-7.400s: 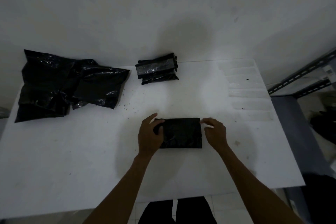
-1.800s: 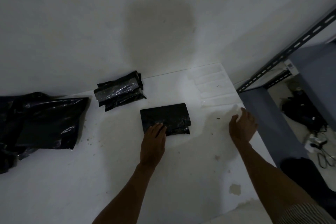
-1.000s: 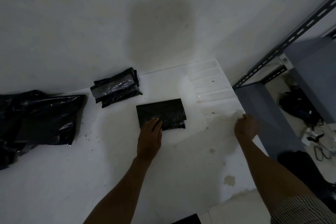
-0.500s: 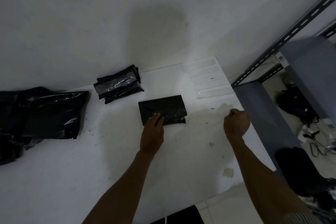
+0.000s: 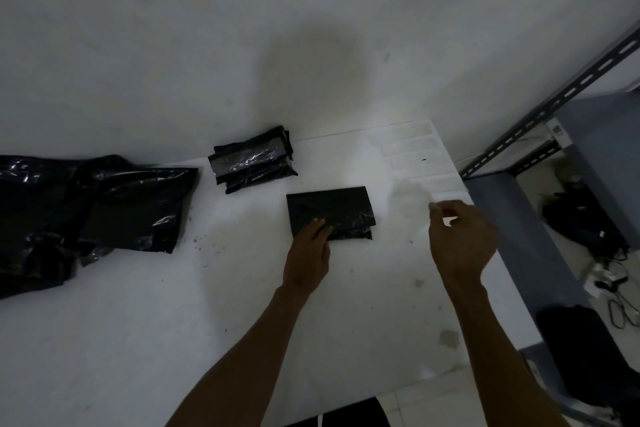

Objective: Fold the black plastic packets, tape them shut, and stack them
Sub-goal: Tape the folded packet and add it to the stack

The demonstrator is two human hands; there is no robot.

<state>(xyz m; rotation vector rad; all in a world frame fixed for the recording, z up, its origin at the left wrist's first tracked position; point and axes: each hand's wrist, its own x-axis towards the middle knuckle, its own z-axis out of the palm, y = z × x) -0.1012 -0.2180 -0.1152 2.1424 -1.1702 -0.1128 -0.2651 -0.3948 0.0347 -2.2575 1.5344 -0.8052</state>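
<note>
A folded black packet [image 5: 330, 210] lies in the middle of the white table [image 5: 173, 322]. My left hand [image 5: 308, 253] rests flat on its near left corner, pressing it down. My right hand [image 5: 460, 239] hovers to the right of the packet, fingers pinched on a clear strip of tape [image 5: 450, 220]. A stack of folded, taped packets [image 5: 252, 159] sits at the back of the table. A heap of unfolded black packets [image 5: 86, 211] lies at the far left.
Several clear tape strips [image 5: 412, 156] are stuck along the table's back right edge. A grey metal shelf frame [image 5: 554, 97] and a grey panel [image 5: 519, 236] stand right of the table. Bags and cables lie on the floor there.
My right hand reached to the tape strips at the right edge, closed on one and has lifted it toward the packet. My left hand has stayed pressing on the packet.
</note>
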